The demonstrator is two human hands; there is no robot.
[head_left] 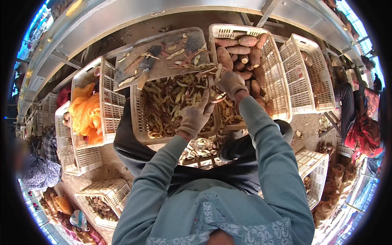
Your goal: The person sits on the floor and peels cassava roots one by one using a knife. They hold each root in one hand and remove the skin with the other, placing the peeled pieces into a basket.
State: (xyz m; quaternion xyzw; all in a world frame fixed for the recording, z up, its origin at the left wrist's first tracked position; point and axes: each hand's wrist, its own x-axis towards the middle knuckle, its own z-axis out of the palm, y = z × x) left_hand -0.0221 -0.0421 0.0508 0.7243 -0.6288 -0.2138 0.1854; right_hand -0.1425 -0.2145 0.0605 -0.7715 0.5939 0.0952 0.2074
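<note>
My left hand [196, 118], in a pale work glove, is over a plastic crate [139, 134] full of peelings [171, 101]. Its fingers and thumb are around a small reddish-brown piece with a pale edge, seemingly a sweet potato [218, 98]. Close above and to the right is my gloved right hand [230, 83], fingers curled; what lies inside them is hidden. A pale strip of peel [218, 71] shows beside its fingers. Reddish sweet potatoes [239, 50] fill part of the crate [283, 104] just right of it.
A worn board [122, 72] bearing scraps and a cleaver [147, 62] lies across the peelings crate's far side. Crates stand left, one with orange mesh bags [85, 107], and right [317, 92]. A metal table edge [190, 10] runs beyond. People sit at both sides.
</note>
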